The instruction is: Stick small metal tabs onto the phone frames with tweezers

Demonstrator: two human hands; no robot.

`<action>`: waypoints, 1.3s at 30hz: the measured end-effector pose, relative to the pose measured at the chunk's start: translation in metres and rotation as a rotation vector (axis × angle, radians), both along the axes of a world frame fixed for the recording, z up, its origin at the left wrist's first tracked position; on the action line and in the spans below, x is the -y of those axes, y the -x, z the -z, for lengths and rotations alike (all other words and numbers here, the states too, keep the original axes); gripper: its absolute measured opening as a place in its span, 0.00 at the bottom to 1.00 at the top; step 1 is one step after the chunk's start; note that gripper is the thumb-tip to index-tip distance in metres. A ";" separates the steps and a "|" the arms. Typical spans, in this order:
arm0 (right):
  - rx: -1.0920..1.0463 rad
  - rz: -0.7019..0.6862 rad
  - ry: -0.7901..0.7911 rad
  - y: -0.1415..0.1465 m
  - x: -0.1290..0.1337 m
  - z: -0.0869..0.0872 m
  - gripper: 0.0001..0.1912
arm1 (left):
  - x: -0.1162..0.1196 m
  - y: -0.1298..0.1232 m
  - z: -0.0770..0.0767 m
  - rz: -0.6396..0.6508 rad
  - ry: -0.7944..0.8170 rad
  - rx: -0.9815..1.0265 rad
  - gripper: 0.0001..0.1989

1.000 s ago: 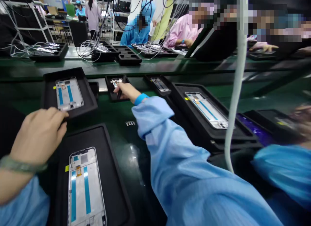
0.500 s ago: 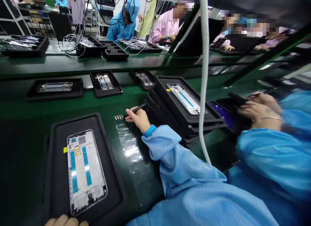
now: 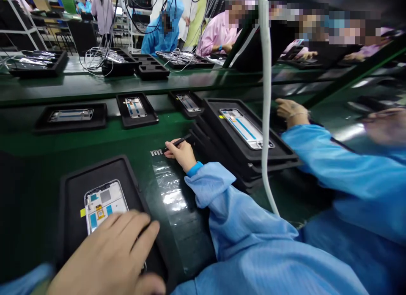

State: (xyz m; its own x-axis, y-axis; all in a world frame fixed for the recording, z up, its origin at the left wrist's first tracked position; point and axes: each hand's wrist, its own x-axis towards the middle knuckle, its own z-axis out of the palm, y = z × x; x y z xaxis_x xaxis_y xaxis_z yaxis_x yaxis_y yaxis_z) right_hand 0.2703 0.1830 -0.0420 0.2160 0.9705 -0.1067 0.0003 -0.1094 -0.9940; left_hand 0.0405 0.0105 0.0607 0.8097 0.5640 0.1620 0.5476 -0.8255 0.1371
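Note:
My left hand (image 3: 108, 257) lies spread over the lower part of a white phone frame (image 3: 103, 204) with blue strips, which sits in a black tray (image 3: 71, 206). The hand hides the frame's lower end, and I cannot tell whether it grips the frame. My right hand (image 3: 180, 154) holds a thin black stylus-like tool (image 3: 179, 140), its tip near a small row of metal pieces (image 3: 156, 152). These pieces lie at the end of a clear plastic film (image 3: 168, 185) on the green bench.
A stack of black trays (image 3: 244, 159) holding a phone frame stands right of my right hand, beside a hanging white cable (image 3: 265, 96). A co-worker's hand (image 3: 292, 111) reaches past it. More trays line the bench ahead, and people work along the far bench.
My left hand has come in from the bottom edge and now covers the frame's lower part. The frame's top sits slightly nearer to me. My right hand has barely moved. The co-worker's hand has moved farther back.

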 end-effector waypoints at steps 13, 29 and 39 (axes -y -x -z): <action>-0.295 -0.231 0.088 -0.009 0.009 -0.033 0.05 | -0.098 -0.078 0.036 -0.150 0.351 -0.287 0.33; -0.494 -0.523 -0.069 0.078 0.052 -0.094 0.12 | -0.067 0.005 -0.018 -0.671 0.691 0.697 0.14; -0.314 -0.758 -0.065 0.111 0.057 -0.104 0.11 | -0.044 0.065 -0.007 -0.684 0.607 0.354 0.13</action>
